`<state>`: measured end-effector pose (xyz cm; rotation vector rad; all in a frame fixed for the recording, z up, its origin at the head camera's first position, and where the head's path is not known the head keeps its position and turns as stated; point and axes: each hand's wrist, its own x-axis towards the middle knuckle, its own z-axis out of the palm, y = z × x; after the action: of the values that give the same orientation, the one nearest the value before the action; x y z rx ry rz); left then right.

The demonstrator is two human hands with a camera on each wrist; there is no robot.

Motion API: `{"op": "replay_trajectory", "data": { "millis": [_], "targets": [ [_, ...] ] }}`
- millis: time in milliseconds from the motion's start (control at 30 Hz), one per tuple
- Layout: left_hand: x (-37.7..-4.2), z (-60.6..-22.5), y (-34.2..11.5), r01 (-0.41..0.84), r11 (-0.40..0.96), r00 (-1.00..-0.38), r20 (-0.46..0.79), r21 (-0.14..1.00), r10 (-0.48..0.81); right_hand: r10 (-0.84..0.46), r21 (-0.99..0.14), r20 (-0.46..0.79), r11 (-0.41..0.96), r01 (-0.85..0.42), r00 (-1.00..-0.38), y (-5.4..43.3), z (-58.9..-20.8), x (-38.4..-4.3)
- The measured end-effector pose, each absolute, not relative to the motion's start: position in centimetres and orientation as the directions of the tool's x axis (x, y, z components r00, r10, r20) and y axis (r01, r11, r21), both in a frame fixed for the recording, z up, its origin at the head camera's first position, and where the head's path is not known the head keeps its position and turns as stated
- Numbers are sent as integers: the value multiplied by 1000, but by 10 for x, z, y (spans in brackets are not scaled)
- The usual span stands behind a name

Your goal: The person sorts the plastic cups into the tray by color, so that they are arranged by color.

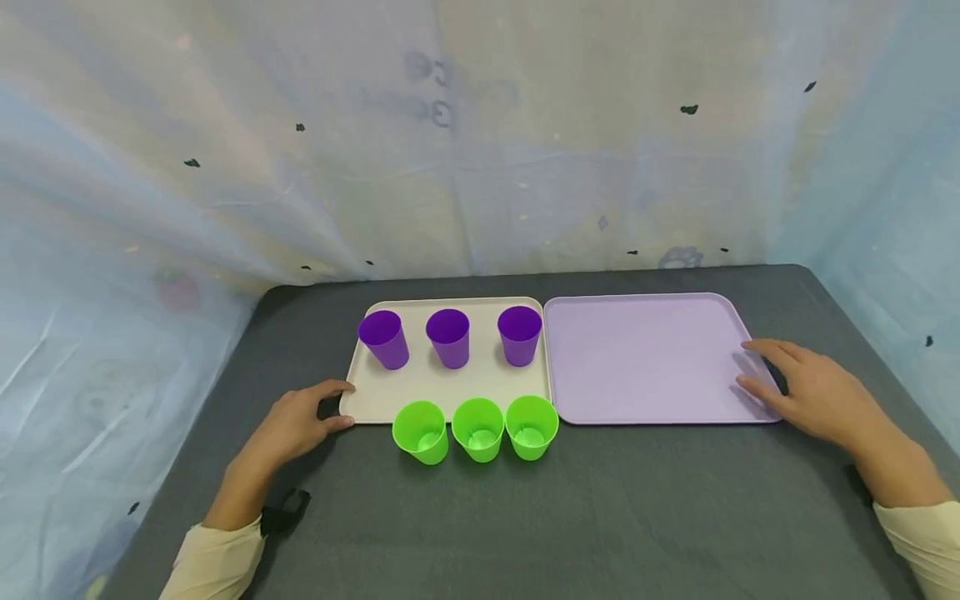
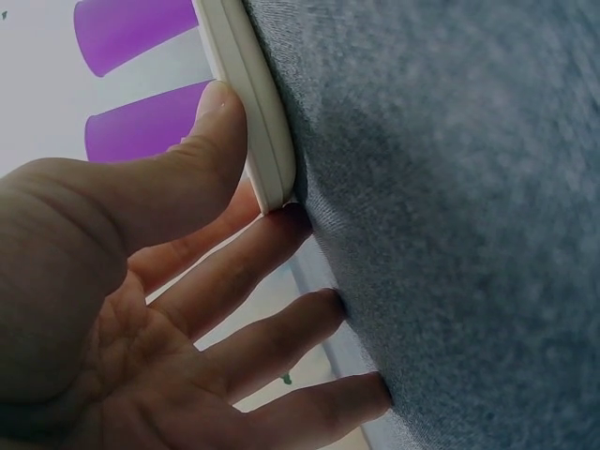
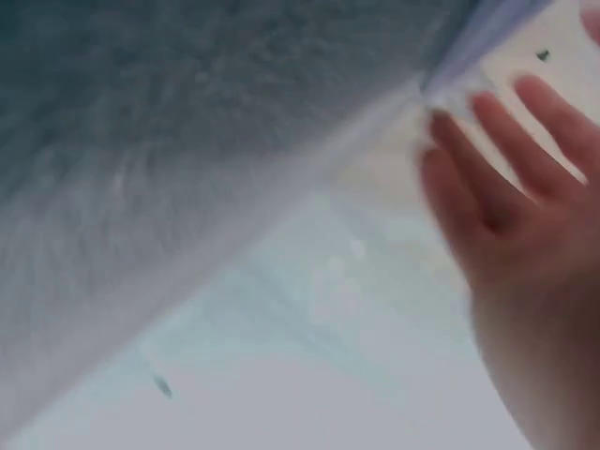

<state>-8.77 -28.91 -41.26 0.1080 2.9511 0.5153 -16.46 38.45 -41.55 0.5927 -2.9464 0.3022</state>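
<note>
Three purple cups (image 1: 452, 343) stand in a row on the cream tray (image 1: 401, 392), toward its far edge. Along that tray's near edge, three green cups (image 1: 478, 433) stand side by side on the dark cloth, mouths up. At the tray's near left corner is my left hand (image 1: 296, 423); its thumb (image 2: 211, 122) touches the rim and the other fingers spread beside the corner. My right hand (image 1: 821, 392) has its fingers loosely extended over the right edge of the lilac tray (image 1: 645, 358). In the right wrist view that hand is blurred, with nothing in its fingers.
The two trays lie edge to edge on a table with a dark grey cloth (image 1: 615, 508). Behind the table and at both sides hangs a pale patterned sheet (image 1: 480, 183). A black strap (image 1: 285, 510) is on the left wrist.
</note>
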Motion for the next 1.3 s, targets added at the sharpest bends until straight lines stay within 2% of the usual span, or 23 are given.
{"op": "replay_trajectory", "data": {
  "millis": [100,333,467,833,1133,1300],
  "targets": [
    [-88,-413,-289,46,938,-987,-128,342,95,-342,-209,60,914,-347,-938,380,-418,-152],
    [-88,-411,-289,55,937,-987,-122,344,103,-316,-341,-68,899,-275,-946,378,-414,-143],
    [-89,-411,-290,59,938,-987,-123,341,107,-328,-370,-56,884,-286,-943,380,-413,-144],
    [-85,-405,-291,64,937,-983,-138,344,118,-304,-339,-55,902,-269,-951,385,-416,-142],
    [-80,-384,-292,121,913,-987,-50,389,152,-310,-338,-59,901,-274,-949,389,-416,-140],
    [-76,-371,-279,213,861,-973,24,462,227,-311,-339,-58,900,-275,-949,392,-415,-140]
  ]
}}
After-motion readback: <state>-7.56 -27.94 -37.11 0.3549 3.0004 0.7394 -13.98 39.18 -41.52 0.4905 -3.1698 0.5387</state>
